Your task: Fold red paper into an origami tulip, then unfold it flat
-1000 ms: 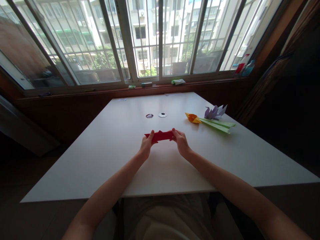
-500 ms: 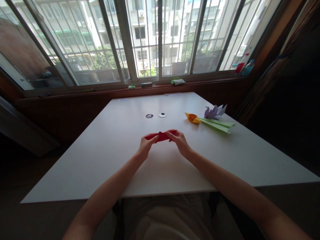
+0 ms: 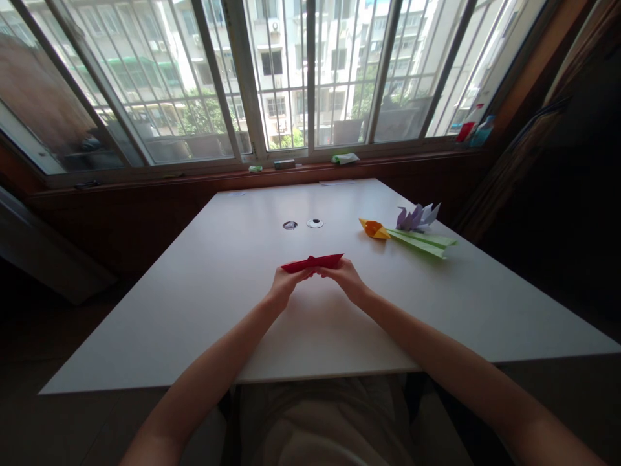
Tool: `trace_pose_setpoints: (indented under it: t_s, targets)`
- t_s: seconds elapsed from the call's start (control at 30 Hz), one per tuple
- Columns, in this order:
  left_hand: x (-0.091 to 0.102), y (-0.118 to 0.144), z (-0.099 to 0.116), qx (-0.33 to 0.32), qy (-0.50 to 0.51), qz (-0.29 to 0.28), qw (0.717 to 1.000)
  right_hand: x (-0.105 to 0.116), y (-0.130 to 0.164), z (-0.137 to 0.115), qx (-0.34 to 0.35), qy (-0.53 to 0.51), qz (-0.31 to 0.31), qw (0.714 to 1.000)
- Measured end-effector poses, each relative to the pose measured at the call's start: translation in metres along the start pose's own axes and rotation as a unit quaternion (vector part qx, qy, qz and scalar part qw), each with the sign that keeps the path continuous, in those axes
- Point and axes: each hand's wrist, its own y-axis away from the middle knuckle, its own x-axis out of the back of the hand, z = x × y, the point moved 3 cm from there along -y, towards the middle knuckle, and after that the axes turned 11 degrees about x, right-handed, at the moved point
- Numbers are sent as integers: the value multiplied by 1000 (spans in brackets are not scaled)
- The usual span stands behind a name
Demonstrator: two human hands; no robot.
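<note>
A red folded-paper boat (image 3: 313, 261), long and pointed at both ends with a small peak in its middle, is held just above the white table. My left hand (image 3: 286, 283) is closed on its left half from below, and my right hand (image 3: 345, 277) grips the right half the same way. The thumbs meet near the centre under the boat's upper edge. Part of the paper's lower side is hidden behind the fingers.
On the white table (image 3: 169, 323), an orange-yellow paper boat (image 3: 373, 229), green folded paper (image 3: 424, 242) and a purple paper piece (image 3: 417, 217) lie to the right. Two small round discs lie ahead, a dark one (image 3: 290, 226) and a white one (image 3: 315, 223). A barred window stands behind.
The red paper boat has tilted, so its long upper edge now shows above the hands. Both thumbs have moved down and in toward the middle. The other things stay put.
</note>
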Motion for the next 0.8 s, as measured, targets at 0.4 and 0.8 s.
trace_pose_setpoints:
  t_s: [0.4, 0.8]
  targets:
    - [0, -1, 0, -1, -5, -24, 1000, 3, -1, 2, 8, -6, 21, 1000]
    - [2, -3, 2, -17, 11, -6, 1000, -2, 0, 4, 2, -29, -11, 1000]
